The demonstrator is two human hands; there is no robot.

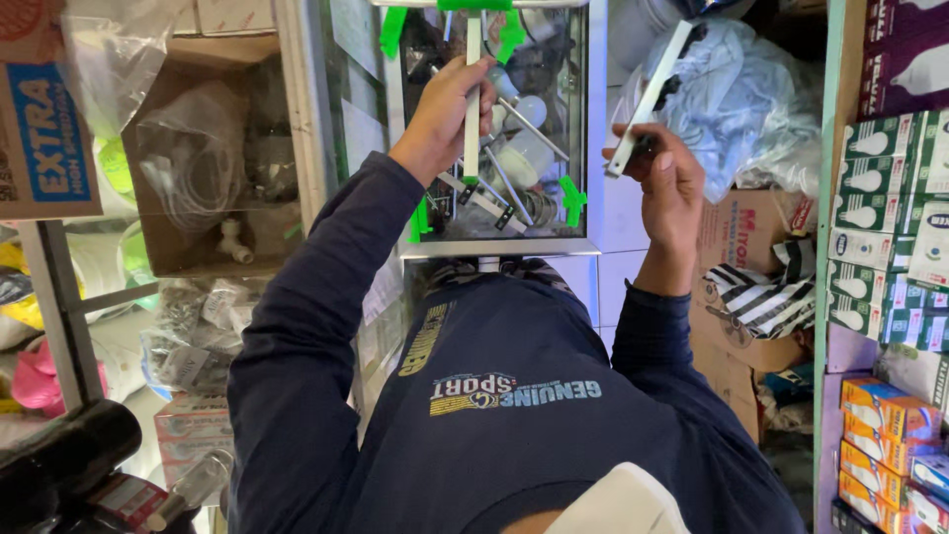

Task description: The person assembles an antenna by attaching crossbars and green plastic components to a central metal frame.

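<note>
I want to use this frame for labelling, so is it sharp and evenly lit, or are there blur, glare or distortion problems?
Head view: wide-angle bending at the edges; the glass case shows reflections that muddle its contents; left hand and right hand, each holding a white strip, are fairly sharp; light is soft and even, the lower left corner dark.

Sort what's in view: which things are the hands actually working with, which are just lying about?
In hand:
left hand grips a white bar over the glass-fronted box
right hand holds a second white strip
green clips on the box

Lying about:
stacked bulb boxes
cardboard cartons
plastic bags
coiled cable in a carton
</note>
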